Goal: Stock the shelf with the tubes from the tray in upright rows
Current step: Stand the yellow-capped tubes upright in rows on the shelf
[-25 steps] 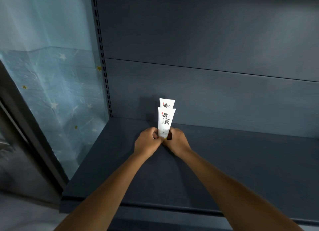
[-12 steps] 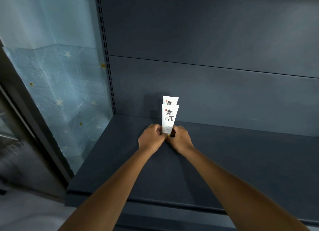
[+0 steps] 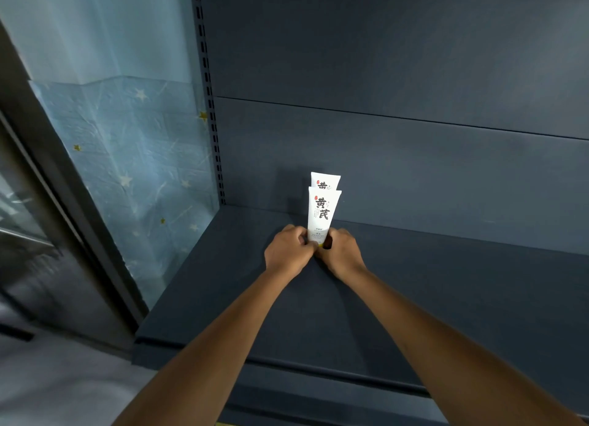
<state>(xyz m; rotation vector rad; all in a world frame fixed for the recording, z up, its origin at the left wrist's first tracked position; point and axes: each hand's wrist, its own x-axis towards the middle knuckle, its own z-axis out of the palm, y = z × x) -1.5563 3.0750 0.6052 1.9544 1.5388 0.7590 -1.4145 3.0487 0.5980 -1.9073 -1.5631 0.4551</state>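
Nothing's moved really: left hand (image 3: 288,250) and right hand (image 3: 342,252) still pinch the front tube (image 3: 323,212) upright, back tube (image 3: 325,181) right behind.

Only two bare forearms and two bare hands show. The left forearm (image 3: 216,339) and right forearm (image 3: 446,339) are slim and smooth, broadening toward the bottom edge. The left hand (image 3: 288,250) and right hand (image 3: 342,253) show rounded knuckles.

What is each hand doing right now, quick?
Left hand: closed, gripping the front tube at its base.
Right hand: closed, gripping the same tube's base.
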